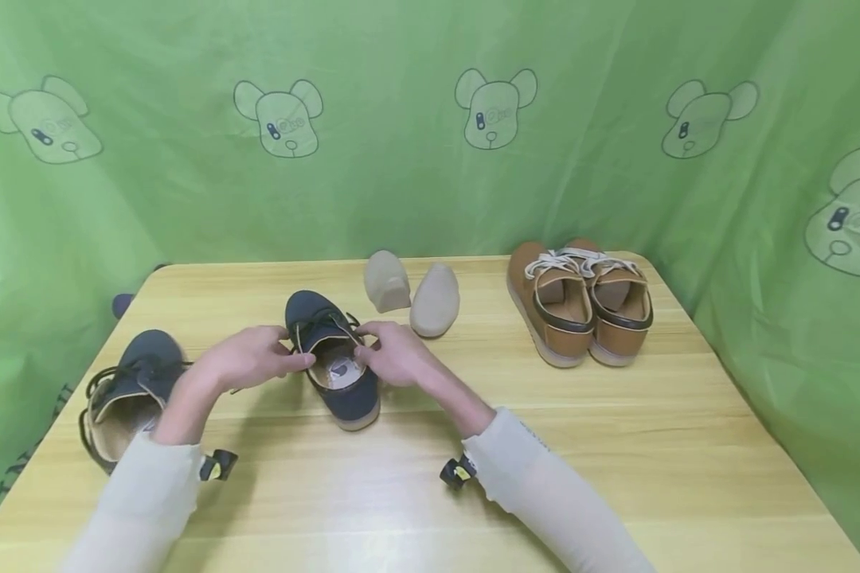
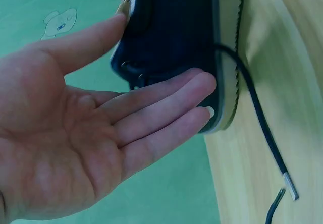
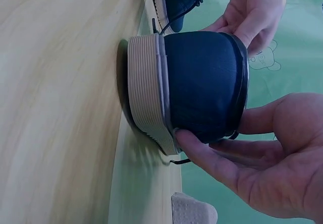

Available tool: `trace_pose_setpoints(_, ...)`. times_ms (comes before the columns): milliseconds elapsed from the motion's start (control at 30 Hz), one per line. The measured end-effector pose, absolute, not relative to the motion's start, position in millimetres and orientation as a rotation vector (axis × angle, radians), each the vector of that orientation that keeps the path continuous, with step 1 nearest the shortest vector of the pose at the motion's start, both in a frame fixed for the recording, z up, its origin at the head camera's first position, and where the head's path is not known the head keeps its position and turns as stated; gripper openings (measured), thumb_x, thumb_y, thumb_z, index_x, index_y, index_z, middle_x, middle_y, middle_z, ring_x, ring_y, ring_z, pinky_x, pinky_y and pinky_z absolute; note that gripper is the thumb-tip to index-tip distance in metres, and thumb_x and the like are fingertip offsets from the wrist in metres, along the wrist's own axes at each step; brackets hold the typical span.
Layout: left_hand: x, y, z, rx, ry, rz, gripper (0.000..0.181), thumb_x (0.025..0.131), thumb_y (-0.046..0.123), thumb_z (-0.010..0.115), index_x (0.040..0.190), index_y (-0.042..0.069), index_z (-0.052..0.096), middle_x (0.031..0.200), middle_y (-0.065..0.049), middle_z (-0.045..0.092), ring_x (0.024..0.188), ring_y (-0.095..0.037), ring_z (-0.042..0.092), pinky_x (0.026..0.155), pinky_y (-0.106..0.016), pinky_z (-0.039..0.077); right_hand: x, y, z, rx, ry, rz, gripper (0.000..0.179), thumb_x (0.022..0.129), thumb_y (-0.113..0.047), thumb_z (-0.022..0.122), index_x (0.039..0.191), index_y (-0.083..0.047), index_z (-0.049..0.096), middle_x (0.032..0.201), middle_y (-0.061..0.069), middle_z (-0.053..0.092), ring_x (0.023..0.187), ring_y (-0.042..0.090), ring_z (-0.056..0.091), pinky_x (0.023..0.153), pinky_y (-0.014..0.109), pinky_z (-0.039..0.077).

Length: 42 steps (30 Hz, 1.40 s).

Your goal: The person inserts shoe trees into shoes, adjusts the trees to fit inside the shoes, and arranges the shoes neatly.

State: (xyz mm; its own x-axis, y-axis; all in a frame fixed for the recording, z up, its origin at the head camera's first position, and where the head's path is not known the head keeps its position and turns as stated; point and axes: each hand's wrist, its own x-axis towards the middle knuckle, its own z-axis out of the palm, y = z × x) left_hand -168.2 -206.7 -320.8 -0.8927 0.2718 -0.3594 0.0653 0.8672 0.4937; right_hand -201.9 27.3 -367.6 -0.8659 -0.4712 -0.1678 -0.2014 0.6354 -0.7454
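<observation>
A dark blue lace-up shoe point(image 1: 354, 400) stands on the table between both hands, toe pointing away and opening facing up. My left hand point(image 1: 258, 358) holds its left side, the thumb at the collar and the fingers along the outer upper, as the left wrist view shows. On the opposite side, my right hand point(image 1: 396, 354) grips the shoe, thumb at the opening's edge and fingers against the outside. A pale insole with a dark mark shows inside. The black lace point(image 2: 255, 103) hangs loose beside the sole. Partly behind my left forearm stands the matching dark blue shoe point(image 1: 150, 350).
Two beige shoe inserts point(image 1: 435, 301) lie at the table's back, just beyond my right hand. A pair of brown shoes point(image 1: 566, 344) with white laces stands at the back right. Green curtain point(image 1: 401, 191) encloses the wooden table point(image 1: 616, 477) behind and at both sides.
</observation>
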Motion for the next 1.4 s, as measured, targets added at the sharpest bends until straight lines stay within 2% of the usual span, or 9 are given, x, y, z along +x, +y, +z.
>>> trace_pose_setpoints(133,-170.2,-200.1,-324.4,0.252,2.646,0.679,0.037,0.099,0.039,0.062,0.105,0.002,0.064,0.09,-0.011,0.074,0.081,-0.022,0.066,0.07,-0.034,0.051,-202.8,28.6,-368.1,-0.542,2.506,-1.078,0.044,0.101,-0.018,0.06,0.143,-0.008,0.056,0.116,0.016,0.073,0.094,0.022,0.071,0.071,0.029,0.057)
trace_pose_setpoints(300,-168.8,-189.6,-324.9,0.301,2.666,0.651,0.029,0.096,0.032,0.063,0.089,0.004,0.066,0.082,-0.009,0.072,0.07,-0.017,0.061,0.064,-0.031,0.048,-201.6,36.5,-365.3,-0.566,2.485,-1.075,0.042,0.098,-0.014,0.062,0.139,-0.004,0.059,0.109,0.014,0.073,0.089,0.019,0.07,0.07,0.029,0.057)
trace_pose_setpoints(500,-160.2,-172.6,-325.1,0.349,2.654,0.639,0.023,0.091,0.029,0.068,0.084,0.008,0.063,0.074,-0.003,0.065,0.066,-0.016,0.057,0.06,-0.031,0.047,-195.9,59.1,-359.5,-0.574,2.362,-1.093,0.04,0.093,-0.008,0.068,0.132,-0.001,0.059,0.098,0.014,0.075,0.076,0.018,0.072,0.07,0.031,0.059)
trace_pose_setpoints(667,-159.3,-155.2,-327.1,0.441,2.644,0.628,0.022,0.088,0.026,0.07,0.079,0.009,0.06,0.067,0.0,0.055,0.061,-0.016,0.05,0.056,-0.03,0.043,-192.1,84.2,-355.2,-0.572,2.232,-1.118,0.038,0.09,-0.002,0.069,0.124,0.004,0.052,0.088,0.016,0.075,0.074,0.028,0.074,0.072,0.041,0.062)
trace_pose_setpoints(767,-160.9,-144.9,-329.0,0.485,2.64,0.611,0.021,0.087,0.026,0.071,0.08,0.009,0.061,0.068,0.0,0.057,0.062,-0.016,0.052,0.057,-0.03,0.044,-190.1,96.5,-353.2,-0.556,2.184,-1.121,0.038,0.089,0.0,0.07,0.12,0.004,0.048,0.083,0.014,0.075,0.073,0.032,0.075,0.073,0.044,0.062)
trace_pose_setpoints(933,-162.6,-131.8,-330.3,0.52,2.648,0.599,0.018,0.085,0.022,0.071,0.076,0.01,0.062,0.068,-0.001,0.059,0.062,-0.016,0.053,0.057,-0.03,0.045,-186.7,108.5,-349.3,-0.546,2.184,-1.072,0.039,0.089,-0.004,0.073,0.116,0.003,0.046,0.081,0.013,0.075,0.071,0.03,0.075,0.073,0.036,0.061)
trace_pose_setpoints(1100,-162.7,-121.1,-329.9,0.545,2.655,0.59,0.016,0.085,0.019,0.069,0.075,0.01,0.061,0.071,-0.002,0.061,0.063,-0.017,0.054,0.058,-0.031,0.046,-184.7,114.4,-348.6,-0.519,2.176,-1.059,0.039,0.088,-0.003,0.074,0.113,0.003,0.045,0.08,0.014,0.074,0.07,0.032,0.074,0.073,0.044,0.062)
trace_pose_setpoints(1400,-165.0,-113.4,-332.3,0.479,2.64,0.637,0.012,0.086,0.019,0.072,0.086,0.008,0.067,0.08,-0.004,0.066,0.071,-0.019,0.06,0.065,-0.033,0.05,-183.5,120.4,-348.3,-0.483,2.131,-1.104,0.041,0.086,-0.001,0.074,0.115,0.002,0.044,0.089,0.019,0.071,0.071,0.032,0.073,0.071,0.043,0.063)
